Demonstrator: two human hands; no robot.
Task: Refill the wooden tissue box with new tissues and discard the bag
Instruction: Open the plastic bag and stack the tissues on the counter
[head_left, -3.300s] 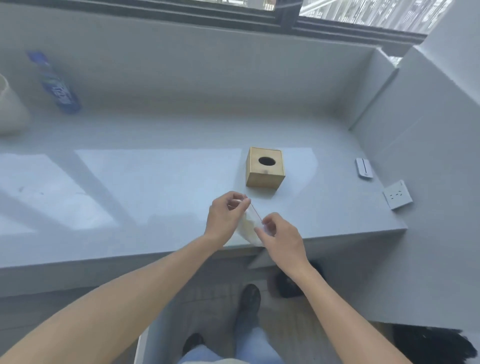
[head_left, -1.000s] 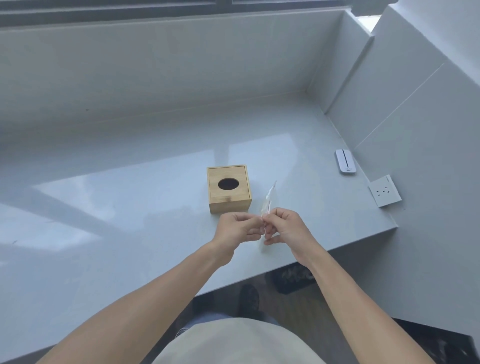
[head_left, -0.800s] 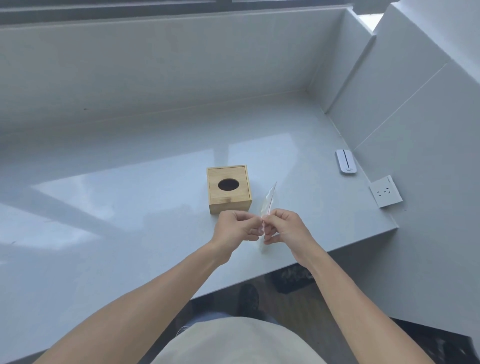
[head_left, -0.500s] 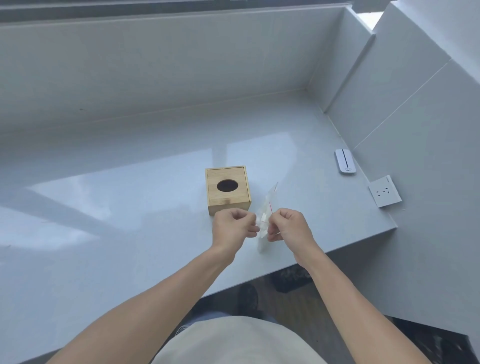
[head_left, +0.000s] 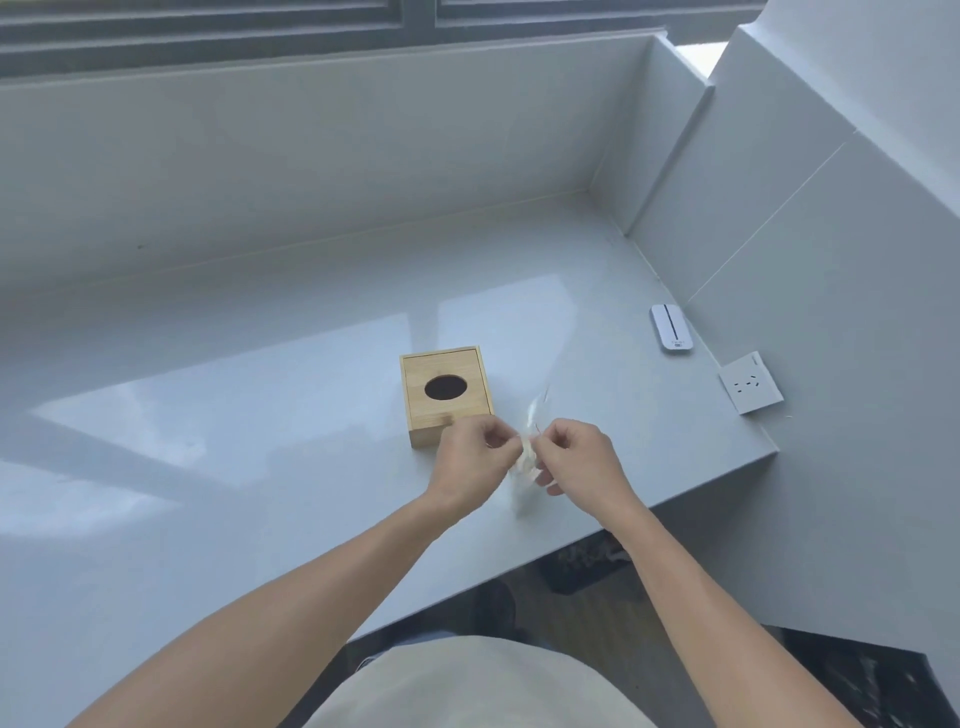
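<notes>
Both forearms reach forward over the glossy grey counter (head_left: 260, 441). Left hand (head_left: 470, 462) and right hand (head_left: 579, 460) pinch a clear plastic tissue bag (head_left: 525, 460) between them, just near-right of the square wooden tissue box (head_left: 445, 395).

One wooden tissue box (head_left: 445, 395) with one oval hole sits on the one grey counter (head_left: 208, 467). Two hands, left (head_left: 470, 460) and right (head_left: 579, 457), share one clear plastic bag (head_left: 525, 460). The wall carries one white switch (head_left: 670, 328) and one white socket (head_left: 750, 382)
</notes>
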